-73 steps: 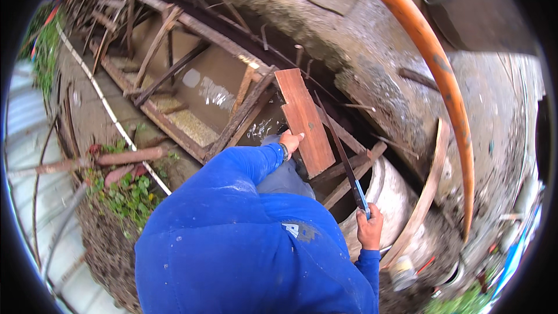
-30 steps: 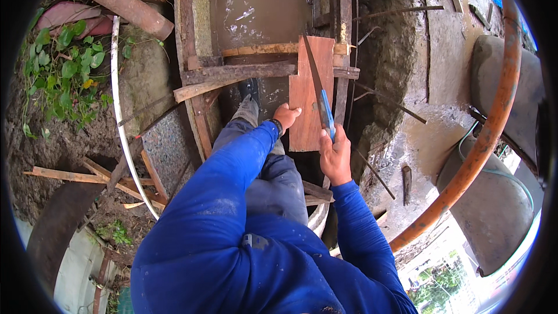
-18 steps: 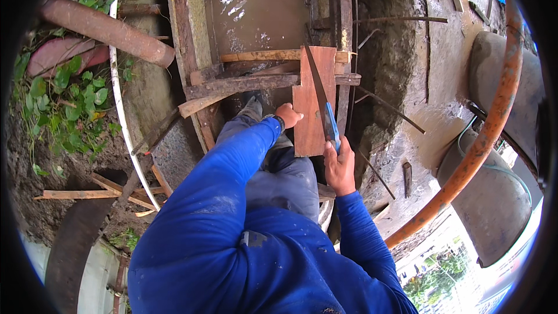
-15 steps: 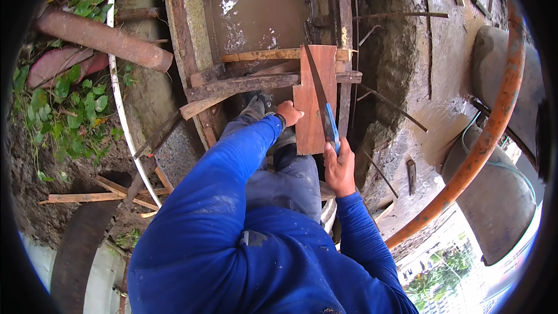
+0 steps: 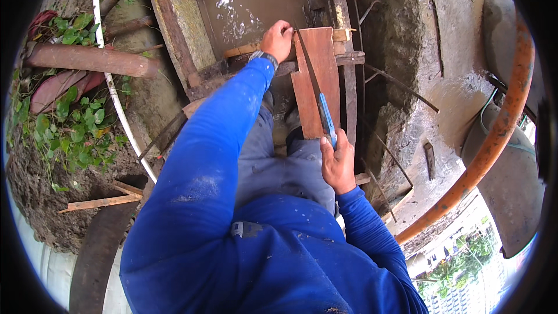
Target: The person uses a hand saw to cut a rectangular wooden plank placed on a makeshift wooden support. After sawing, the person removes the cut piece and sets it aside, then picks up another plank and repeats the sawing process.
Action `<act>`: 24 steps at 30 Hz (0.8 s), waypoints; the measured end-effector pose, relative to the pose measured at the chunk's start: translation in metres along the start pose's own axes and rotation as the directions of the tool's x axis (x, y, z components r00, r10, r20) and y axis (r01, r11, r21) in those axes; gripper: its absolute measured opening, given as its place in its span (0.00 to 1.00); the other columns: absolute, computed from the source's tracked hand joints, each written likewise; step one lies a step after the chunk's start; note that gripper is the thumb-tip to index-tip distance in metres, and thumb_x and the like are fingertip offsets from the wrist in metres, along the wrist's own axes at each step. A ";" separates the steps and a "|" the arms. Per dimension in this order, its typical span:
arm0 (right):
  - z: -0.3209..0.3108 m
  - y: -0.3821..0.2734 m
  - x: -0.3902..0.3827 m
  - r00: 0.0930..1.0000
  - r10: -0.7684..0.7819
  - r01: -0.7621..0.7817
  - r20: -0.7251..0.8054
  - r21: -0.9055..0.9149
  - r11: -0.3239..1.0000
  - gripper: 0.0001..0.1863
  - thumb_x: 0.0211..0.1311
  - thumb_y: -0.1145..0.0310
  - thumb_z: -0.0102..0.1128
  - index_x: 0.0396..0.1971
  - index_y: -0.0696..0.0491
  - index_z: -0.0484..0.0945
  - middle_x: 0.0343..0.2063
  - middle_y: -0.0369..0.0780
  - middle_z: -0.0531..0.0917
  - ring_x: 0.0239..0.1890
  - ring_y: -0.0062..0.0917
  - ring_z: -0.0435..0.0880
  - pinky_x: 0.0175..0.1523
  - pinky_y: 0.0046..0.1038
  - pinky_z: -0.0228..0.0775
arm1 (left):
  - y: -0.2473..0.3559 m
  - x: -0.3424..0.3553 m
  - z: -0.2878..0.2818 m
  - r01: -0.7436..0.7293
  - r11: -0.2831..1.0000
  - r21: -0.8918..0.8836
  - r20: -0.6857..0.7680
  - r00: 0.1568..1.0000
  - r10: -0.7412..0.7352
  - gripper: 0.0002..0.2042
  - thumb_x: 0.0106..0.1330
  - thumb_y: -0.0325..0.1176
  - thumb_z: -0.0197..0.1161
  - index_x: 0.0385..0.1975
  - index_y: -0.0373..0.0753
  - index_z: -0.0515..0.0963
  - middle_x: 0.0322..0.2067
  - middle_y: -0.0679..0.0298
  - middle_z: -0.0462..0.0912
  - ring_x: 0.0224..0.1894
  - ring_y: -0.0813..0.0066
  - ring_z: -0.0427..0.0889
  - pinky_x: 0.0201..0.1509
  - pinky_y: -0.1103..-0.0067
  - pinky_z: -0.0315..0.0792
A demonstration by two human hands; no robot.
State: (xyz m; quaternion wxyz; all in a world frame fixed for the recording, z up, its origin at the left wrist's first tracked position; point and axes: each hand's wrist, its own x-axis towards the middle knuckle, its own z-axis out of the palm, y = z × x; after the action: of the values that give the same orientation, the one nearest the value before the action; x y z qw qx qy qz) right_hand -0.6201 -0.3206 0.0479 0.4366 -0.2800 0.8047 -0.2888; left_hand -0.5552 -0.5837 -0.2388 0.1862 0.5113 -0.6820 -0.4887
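My right hand is wrapped round the blue handle of a handsaw. Its dark blade slants across the top of a reddish-brown wooden board, tip toward the far left corner. The board has a small step in its left edge and lies over the timber crosspieces. Beside the saw's tip and the board's far left corner is my left hand, fingers curled together in a pinch. Whatever lies between those fingers is too small to make out.
Murky water fills a timber-framed pit at the far side. Thin rebar sticks out from the concrete on the right. An orange pipe curves along the right, and a white pipe and a rusty pipe lie left.
My left hand has left the board's left edge and moved away from me, up to the saw's tip. My right hand keeps its grip on the handsaw. The view has shifted slightly.
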 end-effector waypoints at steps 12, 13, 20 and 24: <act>0.008 -0.006 -0.001 0.995 -0.057 0.054 -0.078 -0.035 0.998 0.10 0.81 0.68 0.59 0.48 0.60 0.78 0.20 0.40 0.78 0.22 0.27 0.76 0.31 0.33 0.69 | 0.004 0.018 0.010 0.101 0.995 -0.027 0.172 0.981 -0.095 0.11 0.74 0.40 0.65 0.40 0.37 0.83 0.38 0.46 0.88 0.43 0.41 0.87 0.47 0.58 0.79; 0.008 -0.009 -0.001 0.998 -0.024 0.022 -0.059 -0.024 0.999 0.09 0.80 0.69 0.60 0.47 0.61 0.76 0.22 0.45 0.79 0.23 0.37 0.78 0.32 0.38 0.69 | -0.002 0.018 0.012 0.086 0.996 -0.013 0.168 0.982 -0.083 0.11 0.75 0.39 0.64 0.38 0.37 0.81 0.33 0.50 0.87 0.38 0.50 0.87 0.44 0.61 0.78; 0.003 -0.022 -0.006 0.996 0.085 -0.085 -0.031 -0.002 0.996 0.09 0.79 0.71 0.60 0.42 0.61 0.72 0.23 0.52 0.78 0.25 0.54 0.80 0.32 0.46 0.68 | -0.003 0.014 0.019 0.034 0.999 0.014 0.146 0.989 -0.036 0.11 0.77 0.37 0.62 0.35 0.36 0.79 0.23 0.57 0.85 0.27 0.67 0.86 0.37 0.67 0.77; 0.002 -0.034 -0.008 0.994 0.110 -0.109 -0.029 0.030 0.994 0.09 0.80 0.70 0.59 0.42 0.61 0.73 0.23 0.52 0.78 0.26 0.54 0.80 0.32 0.46 0.68 | 0.003 0.013 0.018 0.084 0.996 0.022 0.141 0.986 -0.086 0.11 0.77 0.38 0.62 0.35 0.37 0.80 0.23 0.57 0.85 0.28 0.65 0.87 0.38 0.65 0.77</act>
State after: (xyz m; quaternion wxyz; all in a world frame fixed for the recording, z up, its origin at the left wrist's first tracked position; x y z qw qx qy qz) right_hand -0.6081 -0.3389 0.0753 0.4436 -0.2246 0.8211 -0.2802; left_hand -0.5753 -0.5865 -0.2479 0.1124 0.5054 -0.6749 -0.5258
